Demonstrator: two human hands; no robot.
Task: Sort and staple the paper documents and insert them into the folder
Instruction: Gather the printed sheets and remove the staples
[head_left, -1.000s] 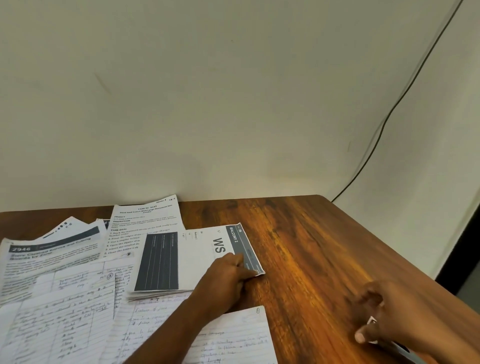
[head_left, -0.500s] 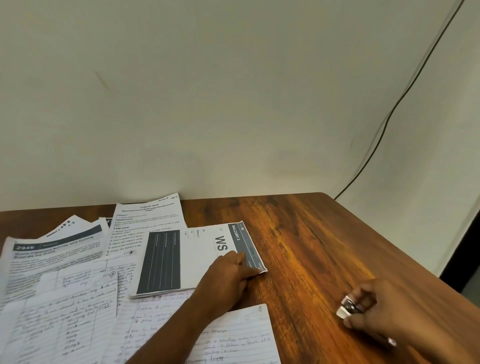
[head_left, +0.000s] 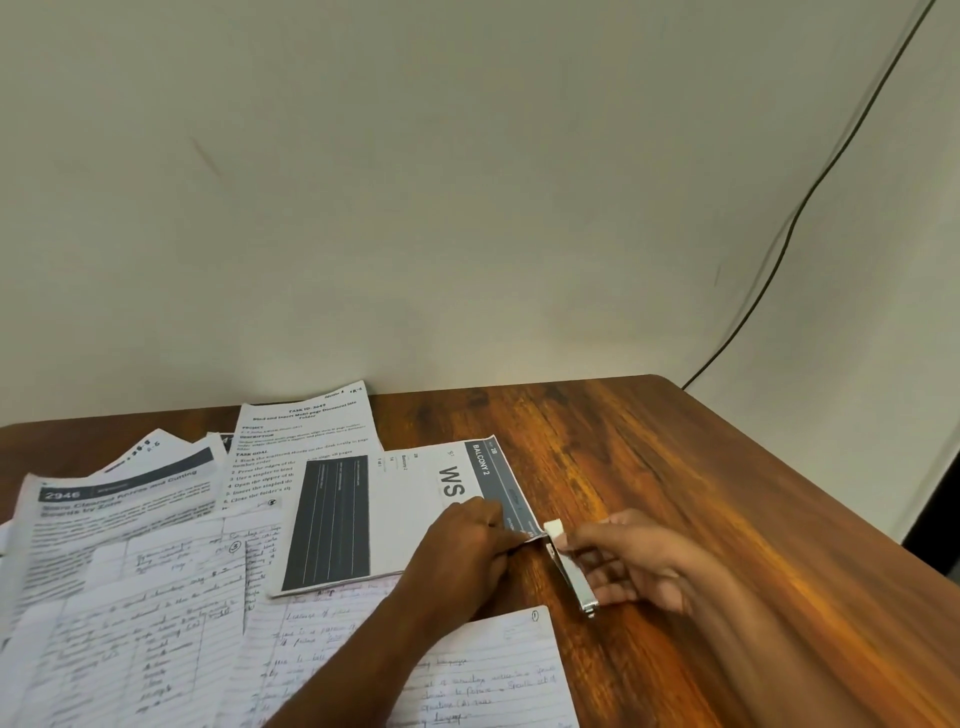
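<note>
While the left hand (head_left: 467, 540) pinches the printed stack's (head_left: 395, 514) corner flat on the surface (head_left: 701, 493), the right hand's (head_left: 628, 561) curled fingers bring the stapler (head_left: 569, 566) against it, likely for binding.

A printed stack of sheets (head_left: 395, 514), with a dark panel and a grey "BALCONY 2" band, lies flat on the wooden table (head_left: 701, 493), its near right corner meeting the nose of a small silver stapler (head_left: 569, 569). The stapler looks blurred, so whether the corner sits inside its mouth is unclear. Handwritten lined pages (head_left: 488, 670) and other printed sheets (head_left: 119, 509) lie spread, overlapping, to the left and front.
</note>
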